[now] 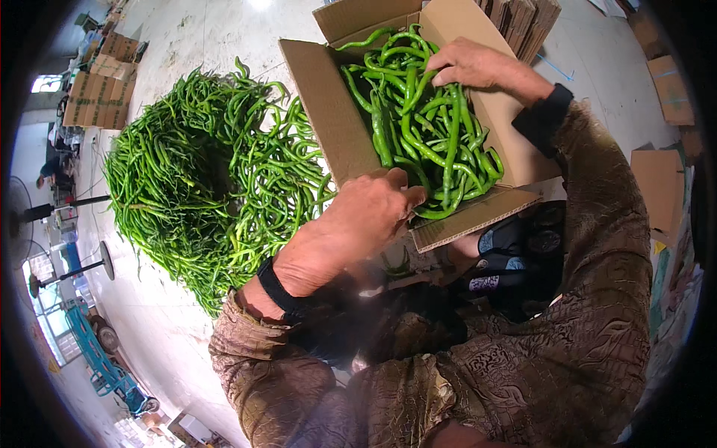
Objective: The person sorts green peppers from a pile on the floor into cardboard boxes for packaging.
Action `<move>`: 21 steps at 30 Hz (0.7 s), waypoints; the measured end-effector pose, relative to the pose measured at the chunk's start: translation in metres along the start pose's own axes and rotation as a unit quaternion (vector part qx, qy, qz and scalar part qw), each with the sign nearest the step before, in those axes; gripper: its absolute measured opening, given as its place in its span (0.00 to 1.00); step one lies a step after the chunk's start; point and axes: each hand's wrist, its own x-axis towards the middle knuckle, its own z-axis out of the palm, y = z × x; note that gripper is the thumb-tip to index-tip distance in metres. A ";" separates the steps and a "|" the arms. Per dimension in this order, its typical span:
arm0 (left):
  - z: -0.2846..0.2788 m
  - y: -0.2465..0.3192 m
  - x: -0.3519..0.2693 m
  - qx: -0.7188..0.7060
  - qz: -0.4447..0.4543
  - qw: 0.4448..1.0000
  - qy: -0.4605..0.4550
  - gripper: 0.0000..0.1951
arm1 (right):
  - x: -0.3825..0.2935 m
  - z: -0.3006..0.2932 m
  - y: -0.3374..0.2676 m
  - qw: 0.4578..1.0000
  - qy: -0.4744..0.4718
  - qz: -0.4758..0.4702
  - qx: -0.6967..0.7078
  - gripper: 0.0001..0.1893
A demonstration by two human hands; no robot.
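Note:
An open cardboard box point(347, 120) stands before me, its flaps spread outward. Long green chili peppers point(431, 129) fill much of it, many of them curled. My left hand point(364, 210) is at the near left corner of the box, fingers bent down beside the peppers; whether it grips one is hidden. At the far right side, my right hand point(468, 64) reaches over the inner wall with its fingertips on the peppers; its hold is unclear. Left of the box, a large heap of green chili peppers point(168, 157) lies on the floor, with looser ones spread towards the box.
Flattened cardboard point(521, 25) stands behind the box. Stacked cartons point(101, 98) are at the far left, near a person point(49, 171). A stand fan's base point(106, 260) and a teal hand cart point(101, 353) stand at left. More cardboard point(658, 193) lies at right.

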 end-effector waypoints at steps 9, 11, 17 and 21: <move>-0.013 0.004 0.004 -0.056 -0.048 0.997 0.028 0.16 | -0.027 -0.038 0.004 0.980 0.016 -0.015 0.197 0.15; -0.014 -0.008 0.000 -0.142 -0.079 0.981 0.104 0.16 | -0.030 -0.044 -0.024 0.979 0.015 -0.034 0.202 0.15; -0.016 -0.021 0.003 -0.472 -0.178 0.849 0.160 0.17 | -0.041 -0.049 -0.041 0.968 0.013 -0.034 0.249 0.17; -0.024 -0.014 0.004 -0.571 -0.165 0.780 0.198 0.27 | -0.042 -0.048 -0.041 0.962 0.002 -0.055 0.266 0.18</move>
